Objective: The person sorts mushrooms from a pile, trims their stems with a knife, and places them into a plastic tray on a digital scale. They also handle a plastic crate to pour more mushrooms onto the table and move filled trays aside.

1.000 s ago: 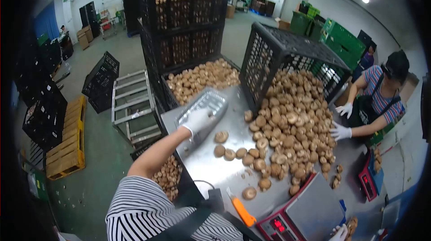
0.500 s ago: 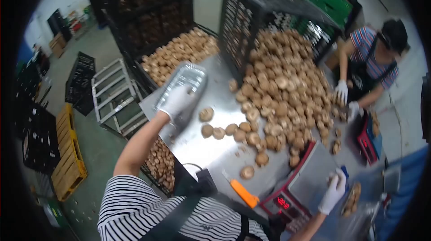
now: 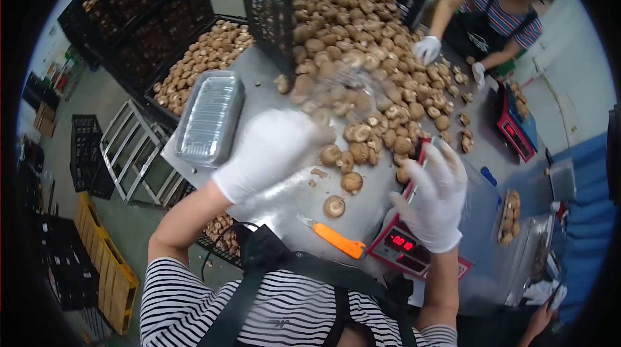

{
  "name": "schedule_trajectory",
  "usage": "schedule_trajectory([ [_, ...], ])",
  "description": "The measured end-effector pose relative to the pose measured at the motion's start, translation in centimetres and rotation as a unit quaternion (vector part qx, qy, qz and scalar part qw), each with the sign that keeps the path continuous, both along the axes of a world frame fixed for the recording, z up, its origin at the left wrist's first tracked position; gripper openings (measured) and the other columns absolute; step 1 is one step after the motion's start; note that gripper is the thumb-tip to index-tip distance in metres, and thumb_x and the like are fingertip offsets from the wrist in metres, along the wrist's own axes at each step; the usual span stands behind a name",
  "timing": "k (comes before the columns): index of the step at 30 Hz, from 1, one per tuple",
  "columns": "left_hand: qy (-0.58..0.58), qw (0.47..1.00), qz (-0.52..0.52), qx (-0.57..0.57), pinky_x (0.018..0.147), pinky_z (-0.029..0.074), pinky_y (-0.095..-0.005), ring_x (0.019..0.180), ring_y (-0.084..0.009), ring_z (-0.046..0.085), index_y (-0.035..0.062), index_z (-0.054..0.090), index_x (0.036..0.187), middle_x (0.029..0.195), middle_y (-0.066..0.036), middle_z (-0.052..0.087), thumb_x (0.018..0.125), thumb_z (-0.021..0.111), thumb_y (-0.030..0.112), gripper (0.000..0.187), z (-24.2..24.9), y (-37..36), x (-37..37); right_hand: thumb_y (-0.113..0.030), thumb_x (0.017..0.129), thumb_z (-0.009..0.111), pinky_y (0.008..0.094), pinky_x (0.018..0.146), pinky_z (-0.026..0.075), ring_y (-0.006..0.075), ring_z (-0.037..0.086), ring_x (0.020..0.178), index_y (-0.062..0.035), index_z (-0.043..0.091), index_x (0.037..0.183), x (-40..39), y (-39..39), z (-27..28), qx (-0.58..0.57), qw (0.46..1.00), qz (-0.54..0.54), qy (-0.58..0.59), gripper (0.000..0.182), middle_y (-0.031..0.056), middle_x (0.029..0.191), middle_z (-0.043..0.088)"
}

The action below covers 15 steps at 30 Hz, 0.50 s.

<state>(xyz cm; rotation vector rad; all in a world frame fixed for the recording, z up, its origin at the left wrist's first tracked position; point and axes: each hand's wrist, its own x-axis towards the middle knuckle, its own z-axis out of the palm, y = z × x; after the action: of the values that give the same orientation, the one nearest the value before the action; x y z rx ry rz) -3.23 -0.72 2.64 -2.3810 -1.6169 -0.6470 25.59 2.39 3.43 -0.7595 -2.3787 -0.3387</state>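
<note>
My left hand [image 3: 275, 150], in a white glove and blurred, is closed at the near edge of a clear plastic tray [image 3: 352, 91]. That tray is smeared by motion in front of the heap of brown mushrooms [image 3: 362, 30]. My right hand [image 3: 433, 198], also gloved, has its fingers apart and holds nothing. It hovers over the red scale [image 3: 401, 247], whose display is lit. Left of my left hand, clear trays [image 3: 210, 117] rest at the table's edge. Loose mushrooms [image 3: 334, 206] lie between my hands, near an orange-handled knife [image 3: 336, 238].
A black crate [image 3: 268, 10] lies tipped behind the heap. Across the table a person's gloved hands [image 3: 427, 49] are at the mushrooms, beside another scale [image 3: 517, 124]. A filled tray [image 3: 510, 216] is at right; another person's hand [image 3: 550, 302] shows lower right.
My left hand has moved right from the trays at the left edge, with a clear tray now at its fingers. My right hand has risen and moved left over the scale. The view has shifted.
</note>
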Motion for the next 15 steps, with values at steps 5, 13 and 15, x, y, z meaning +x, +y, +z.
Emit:
schedule_trajectory([
  [5, -0.026, 0.966, -0.257, -0.018, 0.075, 0.050, -0.0359, 0.085, -0.0251, 0.062, 0.0102, 0.062, 0.099, 0.092, -0.007, 0.062, 0.078, 0.067, 0.020, 0.024, -3.5, 2.2, 8.4, -0.022, 0.077, 0.072, 0.0513, 0.107, 0.038, 0.0220, 0.061, 0.098, -0.0132, 0.061, 0.093, 1.6, 0.5, -1.2, -0.034, 0.991, -0.018, -0.127, 0.022, 0.0028, 0.092, 0.059],
  [13, -0.152, 0.982, -0.094, -0.057, 0.109, 0.036, -0.0464, 0.131, -0.0406, 0.042, 0.0113, 0.050, 0.139, 0.142, -0.023, 0.045, 0.090, 0.064, 0.033, 0.054, -9.9, 16.8, 5.1, -0.010, 0.073, 0.075, 0.0414, 0.088, 0.047, 0.0292, 0.059, 0.090, -0.0105, 0.060, 0.087, 14.9, -3.2, -5.7, -0.112, 0.948, -0.294, -0.037, 0.021, 0.0065, 0.093, 0.062],
  [15, -0.078, 0.993, -0.064, -0.055, 0.112, 0.033, -0.0488, 0.135, -0.0432, 0.038, 0.0149, 0.048, 0.141, 0.147, -0.024, 0.040, 0.090, 0.064, 0.035, 0.057, -12.5, 18.7, 5.7, -0.011, 0.072, 0.076, 0.0402, 0.087, 0.046, 0.0306, 0.060, 0.094, -0.0098, 0.061, 0.088, 16.0, -3.4, -6.2, -0.164, 0.938, -0.297, -0.067, 0.023, 0.0077, 0.098, 0.063],
])
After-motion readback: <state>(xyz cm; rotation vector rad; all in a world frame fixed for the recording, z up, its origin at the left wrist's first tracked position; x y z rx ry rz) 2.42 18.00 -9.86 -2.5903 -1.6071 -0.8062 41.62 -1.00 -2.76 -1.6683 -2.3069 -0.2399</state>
